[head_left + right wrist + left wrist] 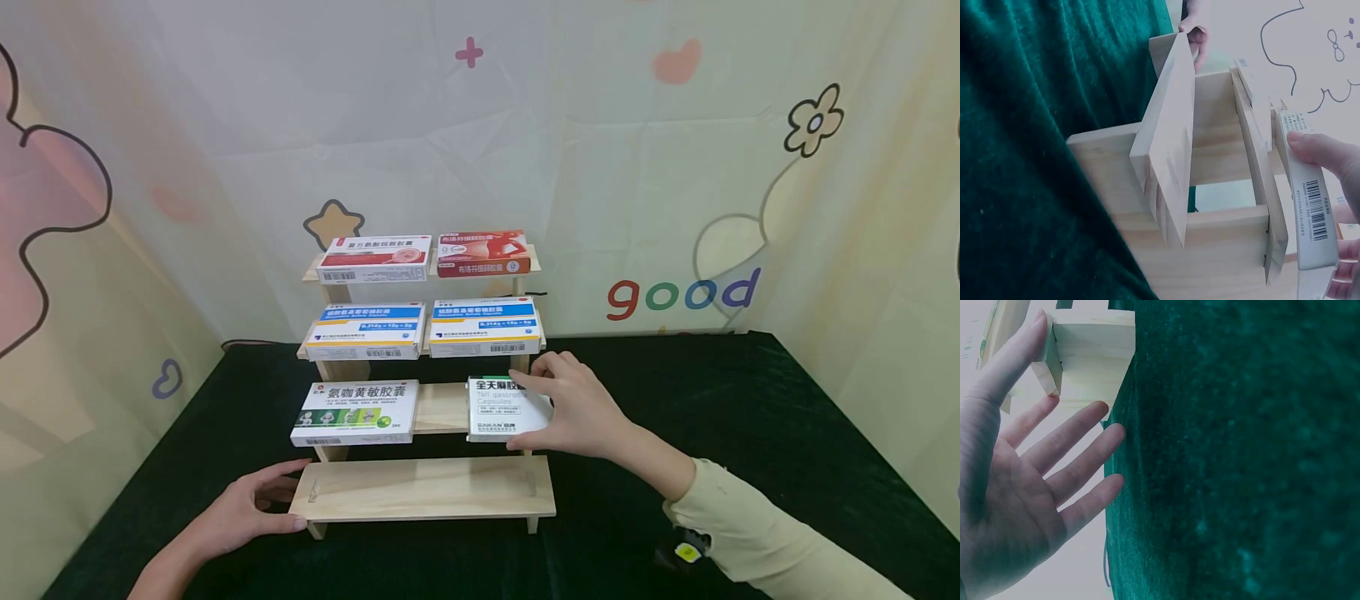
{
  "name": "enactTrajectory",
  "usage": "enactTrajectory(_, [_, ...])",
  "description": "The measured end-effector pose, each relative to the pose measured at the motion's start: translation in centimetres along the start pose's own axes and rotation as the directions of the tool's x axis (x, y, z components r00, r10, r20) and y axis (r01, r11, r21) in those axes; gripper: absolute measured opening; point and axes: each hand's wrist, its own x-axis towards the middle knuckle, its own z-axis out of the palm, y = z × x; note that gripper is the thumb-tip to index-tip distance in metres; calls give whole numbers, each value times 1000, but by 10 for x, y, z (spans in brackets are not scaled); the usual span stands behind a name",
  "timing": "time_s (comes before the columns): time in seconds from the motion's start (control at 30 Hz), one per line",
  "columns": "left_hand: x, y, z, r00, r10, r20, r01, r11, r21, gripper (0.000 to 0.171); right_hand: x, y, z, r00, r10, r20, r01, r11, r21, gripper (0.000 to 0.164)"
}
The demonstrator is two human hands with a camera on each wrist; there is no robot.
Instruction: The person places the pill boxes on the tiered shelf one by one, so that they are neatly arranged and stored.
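A stepped wooden display rack (420, 487) stands on the dark green cloth, with medicine boxes on its upper three tiers. At the left end of its bare bottom tier, my left hand (251, 504) pinches the board, thumb at the front corner and index finger at the rear one. The other fingers of that hand (1054, 462) are spread beside the rack. My right hand (581, 404) grips a white capsule box (498, 412) by its right side, over the right end of the second tier from below. Its barcoded side (1315, 209) shows under the thumb in the right wrist view.
Left on the same tier lies a white-and-green capsule box (356, 412). Two blue-and-white boxes (365, 329) sit one tier higher. A red-and-white box (375, 258) and a red box (483, 252) occupy the top. A printed curtain (570, 167) hangs behind.
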Motion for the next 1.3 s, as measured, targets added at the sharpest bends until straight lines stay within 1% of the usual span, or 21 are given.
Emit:
enactTrajectory(0.5, [0, -1, 0, 1000, 1, 3, -1, 1000, -7, 68, 8, -11, 15, 998, -20, -63, 24, 998, 61, 73])
enactTrajectory(0.7, [0, -1, 0, 1000, 0, -1, 0, 1000, -1, 69, 11, -17, 17, 998, -6, -62, 11, 996, 86, 70])
enactTrajectory(0.97, [0, -2, -1, 1000, -2, -1, 2, 1000, 0, 69, 17, -25, 21, 996, -25, -83, 31, 997, 67, 72])
enactTrajectory(1.3, [0, -1, -1, 1000, -4, 8, 5, 1000, -22, 68, 20, -29, 28, 997, -12, -77, 17, 998, 58, 70])
